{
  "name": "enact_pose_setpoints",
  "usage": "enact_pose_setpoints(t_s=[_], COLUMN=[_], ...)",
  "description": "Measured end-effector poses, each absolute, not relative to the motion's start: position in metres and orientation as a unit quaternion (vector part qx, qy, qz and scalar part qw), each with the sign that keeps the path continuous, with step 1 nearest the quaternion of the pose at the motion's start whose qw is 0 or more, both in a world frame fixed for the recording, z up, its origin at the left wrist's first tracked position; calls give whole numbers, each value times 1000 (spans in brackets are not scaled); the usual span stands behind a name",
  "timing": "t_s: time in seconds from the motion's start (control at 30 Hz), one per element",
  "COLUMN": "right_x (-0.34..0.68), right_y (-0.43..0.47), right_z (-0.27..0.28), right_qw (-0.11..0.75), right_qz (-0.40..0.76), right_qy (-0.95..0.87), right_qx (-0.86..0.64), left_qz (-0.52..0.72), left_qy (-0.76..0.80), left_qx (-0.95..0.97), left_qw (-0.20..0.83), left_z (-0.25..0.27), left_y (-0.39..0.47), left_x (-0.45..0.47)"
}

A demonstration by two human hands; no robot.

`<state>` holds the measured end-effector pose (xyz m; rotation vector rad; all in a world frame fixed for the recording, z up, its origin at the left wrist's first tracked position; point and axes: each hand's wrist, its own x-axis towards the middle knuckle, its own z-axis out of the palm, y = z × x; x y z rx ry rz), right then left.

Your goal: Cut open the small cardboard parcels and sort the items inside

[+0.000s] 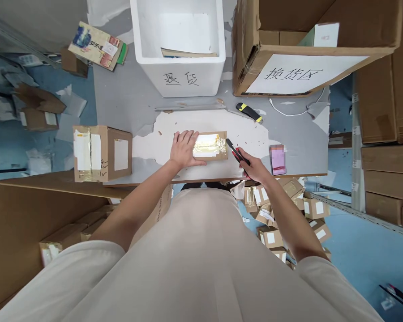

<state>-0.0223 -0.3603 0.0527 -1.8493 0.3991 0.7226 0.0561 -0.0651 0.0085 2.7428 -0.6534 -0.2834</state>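
A small cardboard box [210,146] with a white label and shiny clear tape lies flat on the pale worktop sheet in front of me. My left hand [184,151] spans its left end, fingers spread toward the far edge and thumb along the near edge, holding it against the table. In my right hand [253,167] is a utility knife [234,150], black with red parts, closed in my fingers. The knife's tip points up and left, close to the box's right end. Whether it touches the tape I cannot tell.
Behind stand a white foam bin [181,80] and a large open carton [305,74]. A yellow-black cutter [249,112], a phone [277,159] and a white cable [289,114] lie to the right. At left are a taped carton [104,154] and books [96,47]. Several parcels [270,237] lie below the table.
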Motion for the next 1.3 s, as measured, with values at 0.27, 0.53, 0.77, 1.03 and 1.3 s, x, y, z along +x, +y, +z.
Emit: enact_pose_setpoints(t_s=[0.27,0.53,0.77,1.03,1.3], right_x=[-7,-20,-30,-61,-67], right_y=[-366,-362,-357,-355,-350], right_z=[60,62,58,56,24], right_qw=[481,493,535,497,280], right_qz=[341,324,314,290,147], right_qy=[108,120,145,136,250], right_qx=[-800,-799,-771,-806,-915], left_qz=[-113,-108,-98,-74,-52], left_qy=[-217,-212,-211,-228,-273], left_qx=[955,953,959,958,953], left_qw=[165,187,164,157,124], left_z=[8,6,6,4,8], left_y=[-67,-67,-69,-67,-61], left_x=[59,60,58,58,47])
